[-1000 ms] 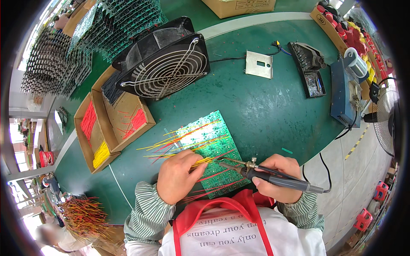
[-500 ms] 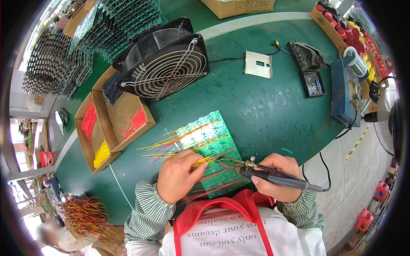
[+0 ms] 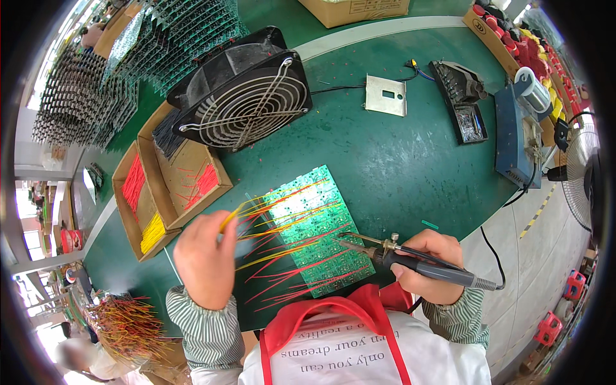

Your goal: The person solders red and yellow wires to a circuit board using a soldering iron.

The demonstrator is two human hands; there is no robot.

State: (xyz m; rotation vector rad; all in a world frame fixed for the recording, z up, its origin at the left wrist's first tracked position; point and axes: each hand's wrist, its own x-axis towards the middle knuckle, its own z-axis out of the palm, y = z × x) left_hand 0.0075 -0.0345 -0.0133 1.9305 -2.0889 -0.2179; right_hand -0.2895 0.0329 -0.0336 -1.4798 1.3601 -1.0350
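Observation:
A green circuit board (image 3: 321, 215) lies on the green table in front of me, with several yellow and red wires (image 3: 289, 253) soldered to it and fanning out to the left. My left hand (image 3: 204, 256) is raised left of the board and pinches a yellow wire between its fingertips. My right hand (image 3: 428, 264) grips a soldering iron (image 3: 410, 260) by its dark handle. The iron's tip points left and rests over the board's right part.
A black fan (image 3: 240, 106) stands at the back left. Cardboard trays (image 3: 163, 192) with red, yellow and black wires sit left of the board. A soldering station (image 3: 516, 138), an iron stand (image 3: 465, 106) and a metal plate (image 3: 386, 96) lie at the right. Stacked boards (image 3: 96, 90) fill the far left.
My left hand has lifted off the board and moved left, now holding a yellow wire. My right hand and the iron have stayed almost still.

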